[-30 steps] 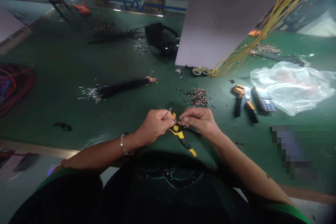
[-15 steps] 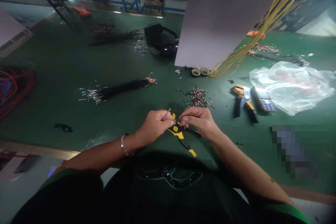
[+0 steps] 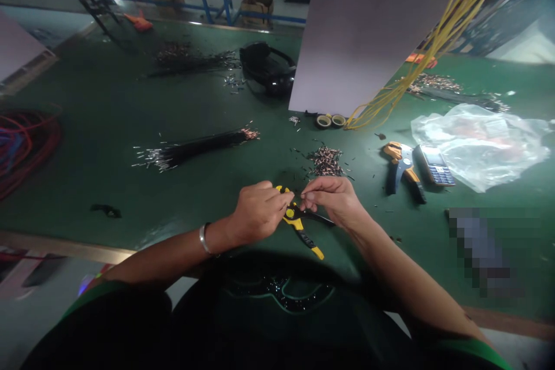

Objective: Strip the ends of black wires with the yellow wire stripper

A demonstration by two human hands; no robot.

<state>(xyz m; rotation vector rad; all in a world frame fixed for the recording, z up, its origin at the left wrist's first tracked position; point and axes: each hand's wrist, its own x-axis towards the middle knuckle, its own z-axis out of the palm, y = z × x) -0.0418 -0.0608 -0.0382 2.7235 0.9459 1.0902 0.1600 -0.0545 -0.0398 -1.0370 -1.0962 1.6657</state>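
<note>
My left hand (image 3: 260,211) is closed in a fist, back upward, its fingertips turned toward my right hand. Whatever it grips is hidden by the fingers. My right hand (image 3: 328,196) is pinched, thumb against fingers, close beside the left; anything between its tips is too small to name. Directly below both hands lie yellow-and-black wire pliers (image 3: 299,224), their jaws partly covered by my left hand. Just beyond them is a heap of short wire pieces (image 3: 326,161) with copper-coloured ends. A bundle of black wires (image 3: 199,145) with bare ends rests to the left.
Right of the hands are orange-and-blue pliers (image 3: 403,167), a keypad phone (image 3: 435,165) and a clear plastic bag (image 3: 485,144). Tape rolls (image 3: 323,121) sit by a white panel (image 3: 347,34) with yellow wires (image 3: 416,69) hanging beside it. A black headset (image 3: 269,69) stands farther back.
My left hand has rolled over, knuckles up, and the thin grey piece that stuck out of its pinch is hidden now. My right hand stays pinched in nearly the same place.
</note>
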